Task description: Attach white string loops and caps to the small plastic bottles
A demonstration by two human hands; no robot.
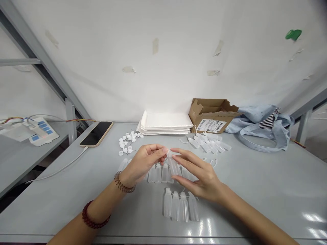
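Observation:
In the middle of the table, my right hand (200, 172) holds a small translucent plastic squeeze bottle (174, 167) between thumb and fingers, its neck tilted up to the left. My left hand (145, 160) pinches a small white cap at the bottle's mouth; the fingertips hide most of it. Behind and below my hands lies a row of similar bottles (158, 173), partly covered by them. Closer to me, several more bottles (175, 206) lie side by side. Loose white caps (130, 136), some with thin metal tips, are scattered beyond my left hand.
Another pile of bottles (211, 143) lies at the back right, before an open cardboard box (213, 117). White padded envelopes (166, 122) are stacked against the wall. A phone (97, 133) with a charging cable lies left; a light-blue cloth bag (263, 127) sits right.

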